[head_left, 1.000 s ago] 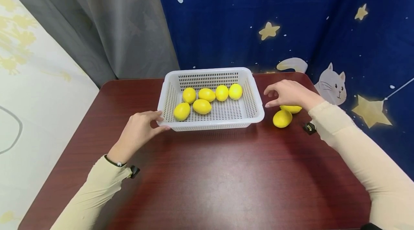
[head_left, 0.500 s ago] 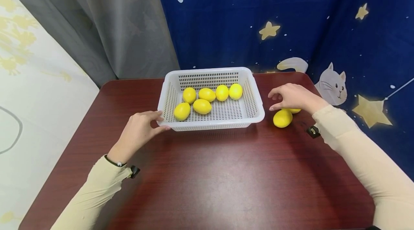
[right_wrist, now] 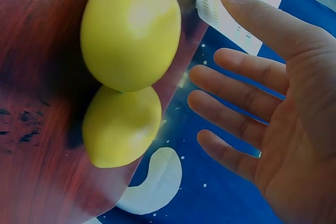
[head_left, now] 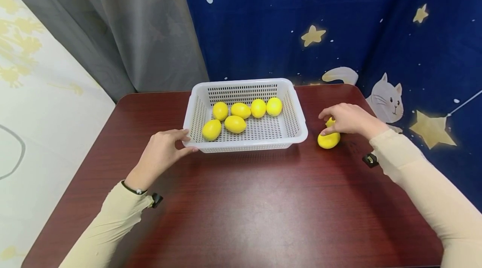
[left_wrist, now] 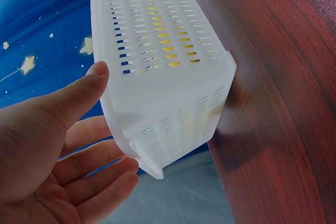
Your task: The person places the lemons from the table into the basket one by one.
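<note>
My left hand (head_left: 160, 150) grips the near left corner of a white perforated plastic basket (head_left: 248, 145), its thumb on the rim in the left wrist view and the other fingers curved around the corner. Several yellow lemons (head_left: 235, 124) lie on the basket's floor. To the right of the basket, two more lemons rest on the table: a nearer lemon (head_left: 329, 140) and a farther lemon (right_wrist: 123, 127) that my right hand (head_left: 350, 118) mostly hides in the head view. That hand hovers over the pair with fingers spread and loosely bent, holding nothing.
The dark red wooden table (head_left: 241, 209) reaches back to a blue star-patterned curtain (head_left: 263, 21) and a grey curtain (head_left: 150, 29). A white cloth or wall (head_left: 45, 113) borders the table on the left.
My right hand has moved right and slightly toward me, from beside the basket to over the two loose lemons. The left hand and basket have stayed in place.
</note>
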The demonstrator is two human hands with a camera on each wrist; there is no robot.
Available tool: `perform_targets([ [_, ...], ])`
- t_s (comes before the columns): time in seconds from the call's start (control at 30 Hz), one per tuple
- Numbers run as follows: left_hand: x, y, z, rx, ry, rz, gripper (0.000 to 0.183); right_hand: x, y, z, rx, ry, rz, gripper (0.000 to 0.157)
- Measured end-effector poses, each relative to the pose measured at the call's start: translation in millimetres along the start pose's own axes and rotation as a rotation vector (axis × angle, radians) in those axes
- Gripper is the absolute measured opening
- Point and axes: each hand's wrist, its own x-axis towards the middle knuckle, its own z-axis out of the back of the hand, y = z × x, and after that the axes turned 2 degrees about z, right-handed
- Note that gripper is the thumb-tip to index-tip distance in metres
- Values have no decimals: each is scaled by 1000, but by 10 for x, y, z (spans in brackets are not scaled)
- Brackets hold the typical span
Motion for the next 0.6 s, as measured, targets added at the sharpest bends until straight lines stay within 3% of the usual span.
perform_targets([
  [0.6,1,8,-15,-12,-7,3,59,-132,-60,-177,-47,-26,-15,57],
])
